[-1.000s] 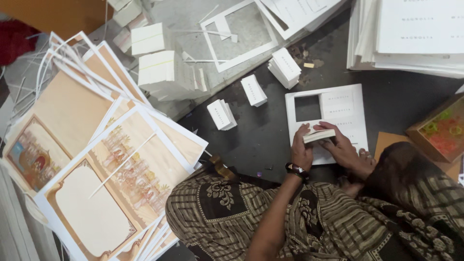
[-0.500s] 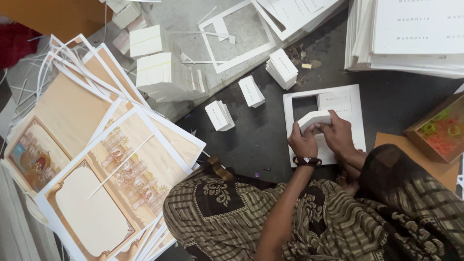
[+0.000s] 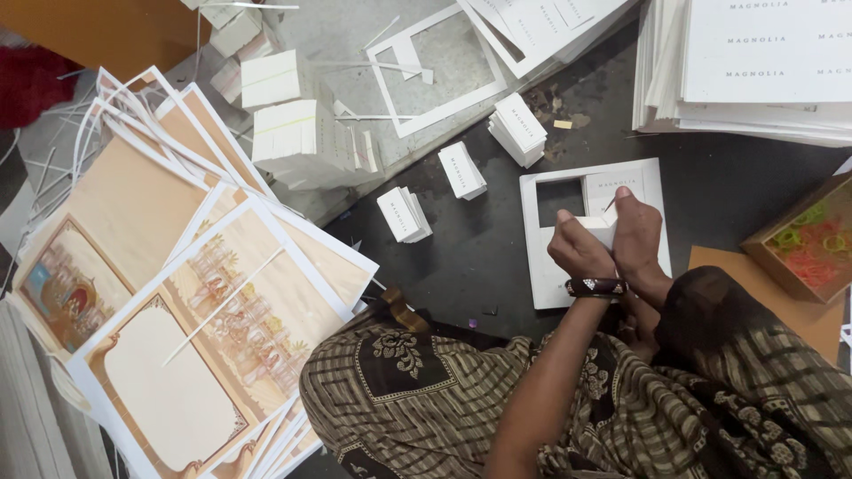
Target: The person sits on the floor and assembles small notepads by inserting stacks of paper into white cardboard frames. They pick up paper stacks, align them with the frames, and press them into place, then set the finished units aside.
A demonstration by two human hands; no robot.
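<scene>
L hand (image 3: 581, 253): I see it curled, pinching a small white card stack (image 3: 602, 231) from the left side.
R hand (image 3: 637, 232): fingers pressed on same stack, from right.
Stack: held betw. both hands, just above white sheet (image 3: 541, 275) w/ a square cut-out, on dark floor.
Nearby: three card piles (image 3: 461, 170) well apart to upper left; box (image 3: 803, 244) w/ rubber bands at right; printed sheets (image 3: 177, 293) at left.
</scene>
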